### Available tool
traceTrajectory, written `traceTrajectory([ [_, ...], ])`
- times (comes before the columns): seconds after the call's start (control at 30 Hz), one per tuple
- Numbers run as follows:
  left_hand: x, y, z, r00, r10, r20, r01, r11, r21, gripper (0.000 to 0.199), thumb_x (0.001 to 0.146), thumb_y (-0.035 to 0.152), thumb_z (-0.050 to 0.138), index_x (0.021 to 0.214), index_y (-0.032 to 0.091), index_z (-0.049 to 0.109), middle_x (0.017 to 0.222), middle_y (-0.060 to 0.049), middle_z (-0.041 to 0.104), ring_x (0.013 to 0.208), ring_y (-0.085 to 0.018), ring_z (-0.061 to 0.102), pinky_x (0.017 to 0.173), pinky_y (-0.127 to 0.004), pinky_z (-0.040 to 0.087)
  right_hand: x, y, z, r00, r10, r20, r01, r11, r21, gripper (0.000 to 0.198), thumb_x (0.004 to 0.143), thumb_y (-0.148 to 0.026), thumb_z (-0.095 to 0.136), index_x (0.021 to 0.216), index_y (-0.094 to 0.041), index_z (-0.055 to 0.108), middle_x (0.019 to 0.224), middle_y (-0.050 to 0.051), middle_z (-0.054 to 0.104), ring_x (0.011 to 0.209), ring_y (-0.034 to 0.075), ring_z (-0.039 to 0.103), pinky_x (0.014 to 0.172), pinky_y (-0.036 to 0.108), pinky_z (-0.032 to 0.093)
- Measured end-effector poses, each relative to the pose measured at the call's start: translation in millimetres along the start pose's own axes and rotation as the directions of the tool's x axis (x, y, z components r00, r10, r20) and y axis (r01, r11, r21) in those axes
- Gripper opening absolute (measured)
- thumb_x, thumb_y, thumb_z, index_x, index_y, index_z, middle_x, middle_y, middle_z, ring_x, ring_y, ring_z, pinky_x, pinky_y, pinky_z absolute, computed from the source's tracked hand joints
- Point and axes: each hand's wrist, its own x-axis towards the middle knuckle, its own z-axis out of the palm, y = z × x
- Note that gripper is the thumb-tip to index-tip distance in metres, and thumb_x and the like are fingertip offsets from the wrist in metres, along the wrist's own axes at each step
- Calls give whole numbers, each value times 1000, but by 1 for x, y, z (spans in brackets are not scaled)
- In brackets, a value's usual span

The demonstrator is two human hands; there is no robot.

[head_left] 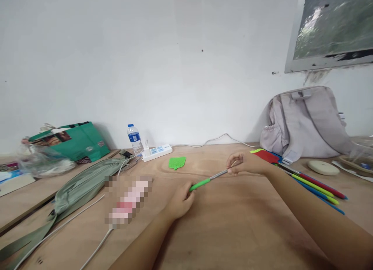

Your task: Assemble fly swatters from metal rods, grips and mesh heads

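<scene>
My left hand (180, 200) is closed around the green grip of a telescopic fly swatter handle (200, 184). The silver rod of that handle slants up to the right, where the fingers of my right hand (237, 163) pinch its far end. Apart from the handle, a green fly swatter head (176, 163) lies flat on the wooden table (221, 231), beyond both hands. To the right, partly behind my right forearm, several fly swatters (317, 185) lie together, with red, yellow-green and blue grips.
Along the wall stand a water bottle (135, 139), a white power strip (157, 152) and a grey backpack (305, 122). At left are a green bag (78, 141), a grey-green strap bag (84, 184) and a blurred-out object (128, 204) on a cable. A round pale disc (323, 167) lies right.
</scene>
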Motion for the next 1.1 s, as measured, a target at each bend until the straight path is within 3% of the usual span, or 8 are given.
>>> traceTrajectory([
  [0.07, 1, -2, -2, 1000, -9, 27, 8, 999, 45, 17, 81, 31, 38, 76, 19, 49, 66, 1, 52, 61, -13, 47, 58, -25, 34, 1, 5, 5, 996, -8, 86, 28, 971, -239, 24, 67, -36, 61, 80, -17, 60, 74, 2, 63, 63, 14, 57, 58, 26, 43],
  [0.17, 2, -7, -2, 999, -26, 48, 21, 995, 99, 20, 82, 34, 39, 75, 19, 50, 63, 1, 52, 59, -14, 47, 55, -25, 32, 4, 12, 25, 986, -69, 152, 148, 782, -605, 20, 73, -34, 51, 80, -17, 61, 80, 5, 64, 70, 17, 56, 62, 27, 39],
  [0.27, 1, -10, 2, 999, -32, 32, 28, 993, 110, 23, 83, 36, 38, 81, 19, 52, 70, -1, 57, 65, -16, 51, 58, -26, 35, 9, 18, 51, 996, -79, 51, 86, 560, -824, 24, 67, -32, 56, 85, -17, 60, 88, 9, 63, 77, 21, 56, 65, 28, 38],
  [0.37, -1, -7, 8, 999, -21, 33, 18, 996, 87, 24, 84, 37, 38, 95, 20, 52, 82, -4, 61, 75, -19, 54, 64, -27, 38, 16, 23, 73, 996, -62, -58, -23, 465, -885, 18, 71, -21, 48, 80, -15, 62, 84, 12, 64, 79, 23, 57, 66, 29, 37],
  [0.7, -4, 18, 25, 991, -58, 122, 37, 985, 166, 20, 86, 31, 33, 92, 20, 48, 76, -4, 61, 68, -19, 55, 58, -26, 36, 17, 30, 92, 994, -26, -109, -84, 463, -882, 26, 68, -9, 43, 71, -16, 68, 79, 13, 68, 74, 22, 61, 62, 28, 40],
  [1.1, 1, 4, 28, 992, -30, 121, -7, 957, 290, 25, 86, 35, 32, 94, 20, 50, 79, -6, 62, 70, -21, 58, 58, -26, 38, 13, 21, 103, 986, -42, -164, -120, 504, -855, 24, 69, -23, 45, 69, -15, 68, 74, 14, 67, 68, 24, 61, 57, 29, 39],
])
